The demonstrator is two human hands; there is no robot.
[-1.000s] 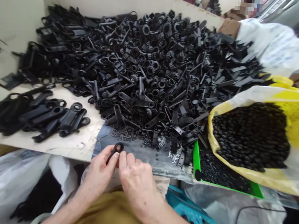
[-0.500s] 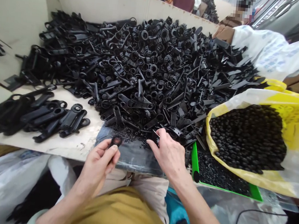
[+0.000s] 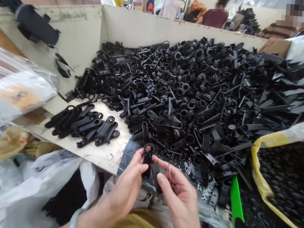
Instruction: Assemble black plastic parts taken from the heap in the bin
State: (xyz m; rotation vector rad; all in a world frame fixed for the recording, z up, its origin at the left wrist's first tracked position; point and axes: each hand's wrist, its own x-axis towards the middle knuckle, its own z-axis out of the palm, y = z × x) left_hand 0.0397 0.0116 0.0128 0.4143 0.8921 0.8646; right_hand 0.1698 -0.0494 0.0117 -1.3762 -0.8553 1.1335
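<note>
Black plastic fills the middle of your bench (image 3: 102,154) in one broad heap (image 3: 186,92) of ringed, strap-shaped and flat parts. White plastic sack (image 3: 25,204), dark inside, sags below the heap's left side. Right of the heap, a yellow-rimmed bag (image 3: 259,181) holds rounded black pieces, with the green-walled tray (image 3: 236,199) just on its near side. Left and near the heap, capsule-shaped black parts (image 3: 87,125) lie side by side on bare board.

Both your hands are at the near edge of the heap. Your left hand (image 3: 128,178) grasps a ring-ended black part (image 3: 147,158), ring uppermost, between thumb and fingers. Your right hand (image 3: 179,192) pinches a smooth black cover (image 3: 155,175) close beside it; whether the two pieces touch, you cannot tell from this angle. A thin rod (image 3: 169,171) shows among the right hand's fingers.

Silver screws (image 3: 206,189) lie loose along the heap's near edge, right of your hands. If your right-hand pinch slackens while it manages rod and cover together, the cover could probably slip off the bench edge. Pressing the two pieces together askew might mar or misalign them, and a brushing wrist could scatter the screws.
</note>
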